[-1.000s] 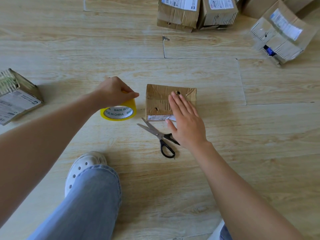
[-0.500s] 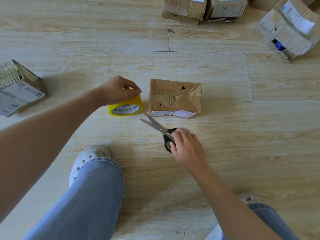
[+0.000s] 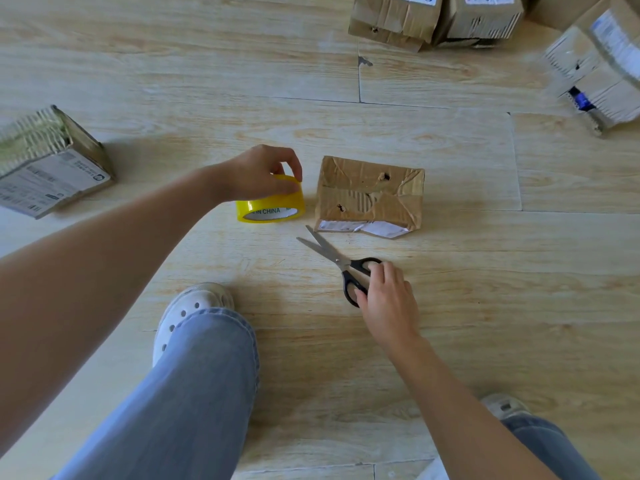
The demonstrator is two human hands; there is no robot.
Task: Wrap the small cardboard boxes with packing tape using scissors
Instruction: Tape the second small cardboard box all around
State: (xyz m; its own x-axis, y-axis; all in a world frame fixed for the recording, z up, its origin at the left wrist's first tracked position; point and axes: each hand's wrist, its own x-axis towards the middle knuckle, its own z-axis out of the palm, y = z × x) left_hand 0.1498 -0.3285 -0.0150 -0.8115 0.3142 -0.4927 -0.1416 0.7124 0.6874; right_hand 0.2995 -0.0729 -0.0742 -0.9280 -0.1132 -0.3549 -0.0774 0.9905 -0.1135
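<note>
On the wooden floor (image 3: 467, 306), at the middle of the view, a small cardboard box (image 3: 370, 195) is laid flat, its long axis running left to right. It is closed and crumpled, with holes torn in its top face, so its contents cannot be seen. A white label is stuck to its near side; the print is too small to be read.

Just left of it, a yellow tape roll (image 3: 270, 209) is gripped from above by the left hand (image 3: 256, 174), fingers curled over its rim. "IN CHINA" can be read on the core.

Near the box's front edge, scissors (image 3: 341, 263) are seen with blades slightly parted, pointed away and leftward toward the gap between roll and box. Their black handles are held by the curled fingers of the right hand (image 3: 388, 299).

Another labelled box (image 3: 52, 168) is set well apart at the left.
</note>
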